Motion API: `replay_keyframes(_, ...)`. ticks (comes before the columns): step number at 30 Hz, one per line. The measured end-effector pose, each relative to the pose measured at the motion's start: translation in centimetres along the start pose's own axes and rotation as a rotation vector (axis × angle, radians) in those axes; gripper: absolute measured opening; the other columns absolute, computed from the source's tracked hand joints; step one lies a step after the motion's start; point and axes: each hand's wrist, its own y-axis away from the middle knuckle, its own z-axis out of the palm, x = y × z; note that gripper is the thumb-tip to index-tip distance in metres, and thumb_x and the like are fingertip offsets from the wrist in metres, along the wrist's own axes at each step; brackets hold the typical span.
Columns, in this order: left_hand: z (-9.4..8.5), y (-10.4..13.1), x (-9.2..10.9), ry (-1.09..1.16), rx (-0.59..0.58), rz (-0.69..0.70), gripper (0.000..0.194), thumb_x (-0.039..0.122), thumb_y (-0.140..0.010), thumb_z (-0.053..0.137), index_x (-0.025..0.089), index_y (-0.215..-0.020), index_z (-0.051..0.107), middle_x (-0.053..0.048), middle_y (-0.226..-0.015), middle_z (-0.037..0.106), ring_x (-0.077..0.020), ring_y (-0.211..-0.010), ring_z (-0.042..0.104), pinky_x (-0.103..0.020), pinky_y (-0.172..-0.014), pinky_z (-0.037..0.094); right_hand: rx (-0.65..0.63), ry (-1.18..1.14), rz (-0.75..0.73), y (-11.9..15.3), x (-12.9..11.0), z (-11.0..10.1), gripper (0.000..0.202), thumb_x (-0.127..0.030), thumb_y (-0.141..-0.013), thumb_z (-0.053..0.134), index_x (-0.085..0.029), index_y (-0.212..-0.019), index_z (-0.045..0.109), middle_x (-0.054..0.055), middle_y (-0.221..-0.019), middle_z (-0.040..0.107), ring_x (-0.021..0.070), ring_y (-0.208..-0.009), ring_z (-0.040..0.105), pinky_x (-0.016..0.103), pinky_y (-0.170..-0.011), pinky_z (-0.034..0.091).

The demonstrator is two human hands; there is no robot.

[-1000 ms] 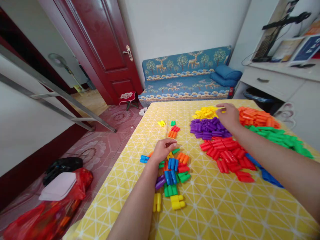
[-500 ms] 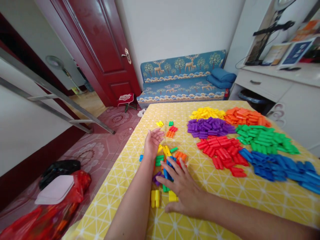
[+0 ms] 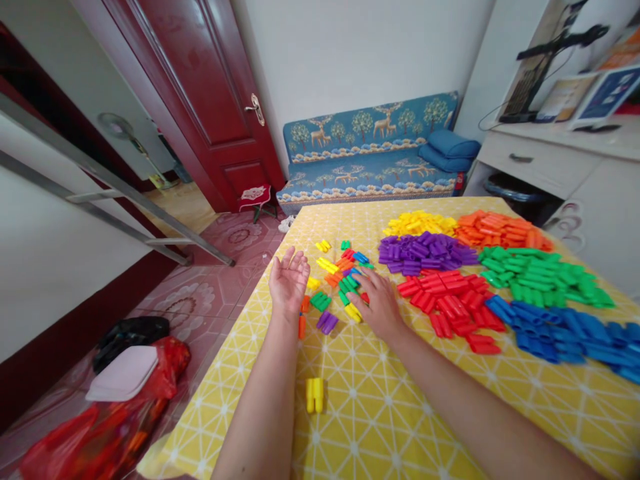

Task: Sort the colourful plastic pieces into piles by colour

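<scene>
Between my hands lies a loose, mixed scatter of plastic tube-shaped blocks, among them a green block (image 3: 321,301), a purple block (image 3: 327,323) and a yellow block (image 3: 327,265). My left hand (image 3: 290,279) is open, palm up, along the left side of the scatter, with orange blocks (image 3: 302,325) partly hidden beside its wrist. My right hand (image 3: 377,301) spreads palm down at the right side, its fingers over or touching green and yellow blocks. Closer to me, a yellow double-tube block (image 3: 315,395) lies apart on the patterned yellow tablecloth (image 3: 380,413).
Sorted piles stand on the right: yellow (image 3: 420,223), orange (image 3: 503,231), purple (image 3: 425,253), green (image 3: 545,276), red (image 3: 450,300) and blue (image 3: 560,330). A blue sofa (image 3: 360,167) is behind the table. Bags (image 3: 170,367) lie on the floor at left.
My right hand has moved forward, away from me, and the mixed blocks have shifted forward and spread out. My left hand has moved slightly left. The near yellow block stays in place.
</scene>
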Motion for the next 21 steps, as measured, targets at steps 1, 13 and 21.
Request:
replay_keyframes(1,-0.2,-0.1,0.5,0.015,0.012,0.01,0.035,0.042,-0.091,0.046,0.015,-0.095,0.067,-0.008,-0.087,0.07,-0.0131,-0.082,0.066,-0.025,-0.077,0.053,0.014,-0.009,0.011,0.0,0.2,0.0,0.044,-0.045,-0.091,0.047,-0.019,-0.125,0.057,0.014,-0.133,0.052,0.0292,-0.124,0.045,0.047,-0.102,0.036)
replay_keyframes(13,-5.5,-1.6,3.1,0.111,0.227,0.337,0.022,0.029,-0.087,0.046,0.016,-0.077,0.061,0.0,-0.065,0.064,-0.0069,-0.06,0.06,-0.018,-0.064,0.048,-0.031,0.021,-0.152,0.5,-1.8,-1.0,0.037,-0.042,-0.087,0.054,-0.022,-0.117,0.062,0.011,-0.136,0.05,0.0298,-0.131,0.036,0.054,-0.112,0.017)
replay_keyframes(21,-5.3,5.0,4.8,-1.083,0.195,0.179,0.036,0.041,-0.071,0.072,0.017,-0.098,0.071,-0.012,-0.106,0.07,-0.0263,-0.107,0.061,-0.037,-0.092,0.046,0.135,-0.039,0.038,0.1,0.1,-0.3,0.041,-0.041,-0.092,0.046,-0.016,-0.123,0.057,0.017,-0.133,0.049,0.0296,-0.125,0.043,0.049,-0.104,0.034)
